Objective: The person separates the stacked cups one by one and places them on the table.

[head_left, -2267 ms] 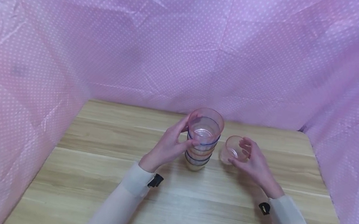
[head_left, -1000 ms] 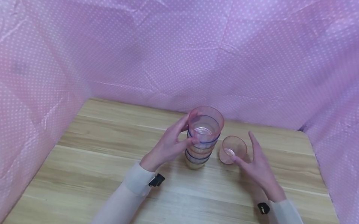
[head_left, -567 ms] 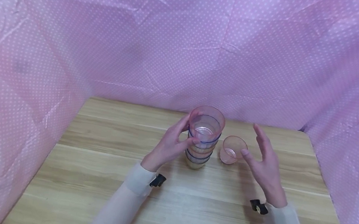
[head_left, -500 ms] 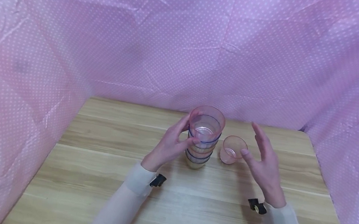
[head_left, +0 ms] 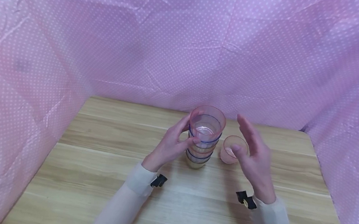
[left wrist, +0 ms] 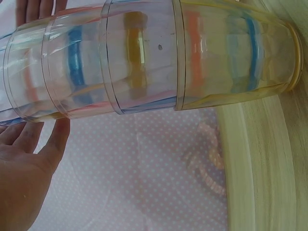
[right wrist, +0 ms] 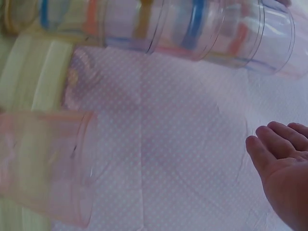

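Cup stack (head_left: 205, 140) upright on bench (head_left: 166, 208), toward 12 o'clock edge. Left hand (head_left: 172, 144) wrapped round its upper part from 9 o'clock. Loose pink cup (head_left: 227, 155) stands at stack's 3 o'clock; right hand (head_left: 256, 164) spread, empty, just beside it. Likely thin plastic: light, stiff, slick; stack probably tippy. Grip side walls, below rims.

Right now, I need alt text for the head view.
The left hand grips an upright stack of nested transparent cups on a wooden table. The right hand, open, hovers by a single pink cup standing right of the stack; pink dotted cloth hangs behind.
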`<state>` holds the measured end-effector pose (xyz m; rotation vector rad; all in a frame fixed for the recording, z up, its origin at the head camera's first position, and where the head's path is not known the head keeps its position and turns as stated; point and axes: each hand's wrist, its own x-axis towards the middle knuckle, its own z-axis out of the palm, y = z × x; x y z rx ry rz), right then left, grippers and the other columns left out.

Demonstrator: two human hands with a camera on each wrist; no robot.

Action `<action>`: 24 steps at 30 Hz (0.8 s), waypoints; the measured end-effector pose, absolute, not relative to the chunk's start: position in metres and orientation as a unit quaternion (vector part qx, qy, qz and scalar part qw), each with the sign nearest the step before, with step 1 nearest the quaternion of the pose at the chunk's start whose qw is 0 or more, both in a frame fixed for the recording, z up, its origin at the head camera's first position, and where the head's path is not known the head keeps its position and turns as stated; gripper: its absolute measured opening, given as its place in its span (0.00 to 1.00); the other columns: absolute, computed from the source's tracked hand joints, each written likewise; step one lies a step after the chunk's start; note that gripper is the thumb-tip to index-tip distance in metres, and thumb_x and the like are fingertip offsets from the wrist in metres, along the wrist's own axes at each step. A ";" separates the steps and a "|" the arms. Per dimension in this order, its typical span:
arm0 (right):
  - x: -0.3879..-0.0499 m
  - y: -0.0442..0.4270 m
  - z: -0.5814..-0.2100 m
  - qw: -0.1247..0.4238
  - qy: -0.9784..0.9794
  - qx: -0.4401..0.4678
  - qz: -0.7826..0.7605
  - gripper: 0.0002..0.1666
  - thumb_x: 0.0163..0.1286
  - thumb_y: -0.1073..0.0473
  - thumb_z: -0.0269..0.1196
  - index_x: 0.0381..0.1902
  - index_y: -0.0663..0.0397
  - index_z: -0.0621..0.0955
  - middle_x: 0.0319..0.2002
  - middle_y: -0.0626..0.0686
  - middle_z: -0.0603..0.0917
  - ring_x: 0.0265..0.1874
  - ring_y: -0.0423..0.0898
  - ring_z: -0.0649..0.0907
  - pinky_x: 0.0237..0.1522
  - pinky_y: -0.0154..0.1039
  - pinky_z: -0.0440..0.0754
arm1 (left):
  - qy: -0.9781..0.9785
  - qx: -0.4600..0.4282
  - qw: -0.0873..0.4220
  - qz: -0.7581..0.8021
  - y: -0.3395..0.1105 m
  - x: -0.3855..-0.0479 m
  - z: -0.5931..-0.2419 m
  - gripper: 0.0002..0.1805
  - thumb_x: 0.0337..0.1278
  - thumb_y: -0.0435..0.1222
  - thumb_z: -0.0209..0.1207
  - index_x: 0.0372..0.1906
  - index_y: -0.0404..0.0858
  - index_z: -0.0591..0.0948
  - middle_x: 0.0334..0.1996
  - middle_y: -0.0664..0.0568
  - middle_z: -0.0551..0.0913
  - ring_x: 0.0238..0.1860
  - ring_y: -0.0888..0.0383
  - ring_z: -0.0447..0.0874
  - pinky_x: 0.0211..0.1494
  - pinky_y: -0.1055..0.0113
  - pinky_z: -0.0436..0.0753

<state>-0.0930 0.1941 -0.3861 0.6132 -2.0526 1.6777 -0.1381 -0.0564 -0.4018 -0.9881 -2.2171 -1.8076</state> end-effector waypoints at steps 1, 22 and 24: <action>-0.094 0.191 -0.385 0.207 -0.739 0.223 0.601 0.38 0.69 0.70 0.68 0.75 0.62 0.70 0.73 0.61 0.73 0.72 0.50 0.73 0.76 0.42 0.67 | -0.732 -0.325 0.057 -0.596 -0.056 -0.138 -0.402 0.50 0.63 0.68 0.55 0.80 0.42 0.62 0.75 0.53 0.70 0.71 0.54 0.73 0.74 0.53 0.75; -0.112 0.165 -0.385 0.184 -0.739 0.241 0.601 0.43 0.59 0.80 0.70 0.73 0.66 0.72 0.66 0.66 0.79 0.66 0.41 0.79 0.72 0.35 0.73 | -0.744 -0.301 0.053 -0.594 -0.059 -0.135 -0.402 0.54 0.61 0.70 0.55 0.80 0.36 0.63 0.63 0.40 0.82 0.62 0.49 0.81 0.73 0.54 0.75; -0.113 0.165 -0.386 0.185 -0.735 0.250 0.602 0.43 0.59 0.81 0.69 0.73 0.65 0.72 0.65 0.66 0.79 0.66 0.42 0.79 0.72 0.35 0.73 | -0.745 -0.300 0.053 -0.594 -0.059 -0.135 -0.402 0.54 0.61 0.69 0.55 0.79 0.36 0.63 0.62 0.40 0.82 0.62 0.49 0.81 0.73 0.55 0.75</action>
